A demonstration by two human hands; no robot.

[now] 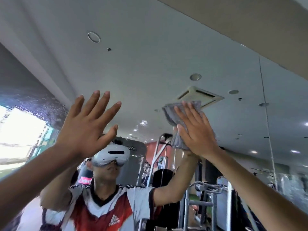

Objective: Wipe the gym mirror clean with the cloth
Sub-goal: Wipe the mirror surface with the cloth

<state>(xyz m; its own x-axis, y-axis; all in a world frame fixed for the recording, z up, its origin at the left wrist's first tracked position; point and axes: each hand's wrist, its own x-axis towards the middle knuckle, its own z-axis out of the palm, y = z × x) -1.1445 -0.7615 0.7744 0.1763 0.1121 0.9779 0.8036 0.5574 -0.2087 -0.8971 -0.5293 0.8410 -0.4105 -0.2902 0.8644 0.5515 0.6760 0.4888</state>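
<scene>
Flat right hand [195,130] presses cloth [173,114] to mirror [150,72], left hand [85,124] spread open beside; gym machine [208,194] reflected.

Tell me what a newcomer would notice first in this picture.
Two raised hands dominate: the left hand, fingers spread, is held up at centre left, and the right hand presses a grey cloth flat against the mirror at centre right. Between and below them, the glass reflects the person in a white headset and a red-and-white shirt, with gym machines at lower right.
</scene>
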